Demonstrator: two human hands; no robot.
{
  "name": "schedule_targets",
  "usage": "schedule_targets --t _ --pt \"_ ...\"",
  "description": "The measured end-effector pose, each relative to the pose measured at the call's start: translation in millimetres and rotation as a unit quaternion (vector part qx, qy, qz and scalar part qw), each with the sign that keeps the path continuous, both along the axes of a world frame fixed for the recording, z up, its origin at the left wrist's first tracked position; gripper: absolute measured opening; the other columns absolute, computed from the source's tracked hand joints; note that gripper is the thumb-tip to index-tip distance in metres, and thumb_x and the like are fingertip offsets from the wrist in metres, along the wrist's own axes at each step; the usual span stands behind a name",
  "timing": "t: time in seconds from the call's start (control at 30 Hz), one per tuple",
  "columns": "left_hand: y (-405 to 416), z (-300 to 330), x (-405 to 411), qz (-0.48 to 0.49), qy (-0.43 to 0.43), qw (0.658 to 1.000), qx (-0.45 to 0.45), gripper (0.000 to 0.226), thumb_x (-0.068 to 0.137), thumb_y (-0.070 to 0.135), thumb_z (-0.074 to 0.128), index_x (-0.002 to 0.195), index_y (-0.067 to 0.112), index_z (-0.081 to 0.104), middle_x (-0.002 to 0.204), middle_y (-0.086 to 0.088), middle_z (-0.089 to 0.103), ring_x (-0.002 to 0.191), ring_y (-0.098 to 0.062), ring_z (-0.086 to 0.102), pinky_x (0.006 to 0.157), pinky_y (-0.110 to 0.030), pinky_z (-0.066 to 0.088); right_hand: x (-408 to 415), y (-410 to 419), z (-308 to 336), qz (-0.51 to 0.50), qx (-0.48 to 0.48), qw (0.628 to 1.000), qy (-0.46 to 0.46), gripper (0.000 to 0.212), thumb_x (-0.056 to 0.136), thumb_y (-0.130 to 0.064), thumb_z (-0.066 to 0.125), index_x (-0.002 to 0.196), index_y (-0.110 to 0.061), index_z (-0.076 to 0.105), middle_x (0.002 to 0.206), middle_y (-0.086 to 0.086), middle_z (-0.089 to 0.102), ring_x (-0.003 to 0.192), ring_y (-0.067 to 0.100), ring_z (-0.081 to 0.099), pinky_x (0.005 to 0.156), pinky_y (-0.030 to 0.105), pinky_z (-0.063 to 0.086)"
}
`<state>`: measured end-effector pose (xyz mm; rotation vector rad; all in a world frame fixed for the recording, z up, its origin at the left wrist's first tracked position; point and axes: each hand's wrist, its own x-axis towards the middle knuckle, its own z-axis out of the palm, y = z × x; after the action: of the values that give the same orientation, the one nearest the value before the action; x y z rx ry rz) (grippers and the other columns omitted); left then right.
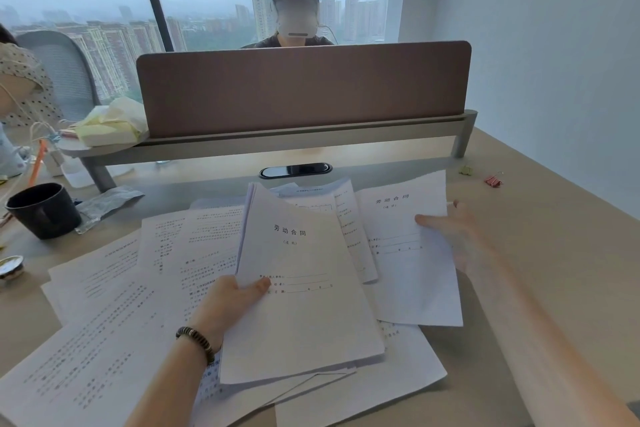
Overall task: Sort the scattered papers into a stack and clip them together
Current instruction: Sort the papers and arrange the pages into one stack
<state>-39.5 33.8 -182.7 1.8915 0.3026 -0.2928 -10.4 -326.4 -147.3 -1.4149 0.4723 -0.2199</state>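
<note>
My left hand (pixel 230 302) grips a stack of white printed papers (pixel 301 305) by its left edge, thumb on the cover page, lifted slightly over the desk. My right hand (pixel 453 232) pinches the right edge of a single cover sheet (pixel 412 263) lying to the right of the stack. More loose printed sheets (pixel 114 315) are spread across the desk to the left and underneath. Two binder clips lie at the far right of the desk: a red one (pixel 493 181) and a green one (pixel 465 170).
A black mug (pixel 43 210) and a crumpled foil wrapper (pixel 104 203) sit at the left. A brown divider panel (pixel 301 87) on a grey shelf closes the desk's far side, with a person behind it. A cable port (pixel 295 170) lies below the shelf. A small foil-lidded cup (pixel 10 267) sits far left.
</note>
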Motion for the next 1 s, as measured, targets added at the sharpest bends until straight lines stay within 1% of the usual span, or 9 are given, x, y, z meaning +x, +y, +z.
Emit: schedule_targets --t 0.1,0.17,0.27,0.43,0.63,0.73,0.8,0.93,1.0 --pt "0 2 -1 0.003 0.002 1.000 -0.007 0.034 0.092 0.029 0.068 0.097 -0.004 0.070 0.089 -0.020 0.077 0.078 -0.036 0.074 0.069 -0.043 0.063 -4 2 11 0.021 -0.031 0.999 -0.006 0.044 0.084 0.005 0.073 0.116 -0.012 0.047 0.115 0.013 0.065 0.085 0.027 0.066 0.069 0.038 0.055" --pt "0 3 -3 0.006 0.004 1.000 -0.016 0.036 0.096 0.033 0.061 0.098 -0.002 0.069 0.092 -0.020 0.077 0.083 -0.038 0.074 0.075 -0.047 0.062 -7 2 25 0.023 -0.055 0.998 -0.019 0.043 0.083 -0.004 0.078 0.121 -0.006 0.059 0.116 0.012 0.070 0.092 0.031 0.070 0.075 0.041 0.058" --pt "0 6 -6 0.004 0.000 0.999 -0.034 0.037 0.100 0.033 0.054 0.097 0.000 0.070 0.091 -0.019 0.077 0.083 -0.039 0.074 0.075 -0.049 0.062 -15 7 50 0.021 -0.098 0.993 -0.063 0.025 0.083 -0.014 0.080 0.105 -0.005 0.073 0.104 0.012 0.076 0.089 0.031 0.074 0.084 0.043 0.060" --pt "0 9 -9 0.005 -0.009 0.999 -0.039 0.035 0.100 0.030 0.054 0.096 -0.001 0.069 0.092 -0.021 0.077 0.083 -0.040 0.074 0.078 -0.051 0.061 -27 23 85 0.035 -0.124 0.981 -0.143 0.021 0.089 -0.020 0.074 0.107 -0.008 0.075 0.103 0.007 0.078 0.091 0.028 0.075 0.081 0.040 0.060" --pt "2 12 -11 0.012 -0.005 0.998 -0.067 0.032 0.100 0.029 0.054 0.096 0.001 0.069 0.090 -0.019 0.077 0.080 -0.037 0.074 0.074 -0.047 0.062 -30 29 107 0.077 -0.055 0.979 -0.183 0.024 0.093 -0.012 0.066 0.116 -0.006 0.072 0.105 0.009 0.077 0.084 0.025 0.075 0.071 0.035 0.061" --pt "4 12 -10 0.021 -0.008 0.996 -0.086 0.029 0.100 0.026 0.055 0.098 0.001 0.070 0.084 -0.015 0.078 0.072 -0.031 0.075 0.063 -0.039 0.062 -25 23 101 0.063 -0.018 0.985 -0.160 0.025 0.094 -0.012 0.065 0.117 -0.006 0.069 0.102 0.011 0.076 0.073 0.023 0.075 0.059 0.031 0.060" --pt "6 13 -10 0.031 -0.009 0.994 -0.107 0.027 0.100 0.023 0.056 0.099 0.000 0.070 0.082 -0.015 0.078 0.068 -0.029 0.074 0.056 -0.034 0.060 -17 15 90 0.045 -0.008 0.990 -0.133 0.024 0.095 -0.014 0.064 0.117 -0.005 0.068 0.102 0.012 0.075 0.077 0.025 0.074 0.056 0.030 0.059" --pt "13 16 -8 0.051 -0.012 0.990 -0.128 0.026 0.099 0.022 0.057 0.097 -0.001 0.070 0.084 -0.017 0.078 0.071 -0.032 0.073 0.062 -0.037 0.061 10 9 44 0.028 0.024 0.999 -0.026 0.032 0.095 -0.012 0.062 0.124 0.001 0.064 0.118 0.020 0.071 0.097 0.035 0.068 0.087 0.048 0.058" --pt "16 16 -7 0.057 -0.014 0.991 -0.124 0.026 0.099 0.022 0.057 0.096 0.001 0.070 0.084 -0.017 0.078 0.073 -0.033 0.073 0.064 -0.038 0.061 17 16 19 0.038 -0.002 0.998 0.042 0.031 0.098 -0.016 0.061 0.124 0.000 0.064 0.118 0.017 0.069 0.097 0.033 0.067 0.090 0.048 0.055"
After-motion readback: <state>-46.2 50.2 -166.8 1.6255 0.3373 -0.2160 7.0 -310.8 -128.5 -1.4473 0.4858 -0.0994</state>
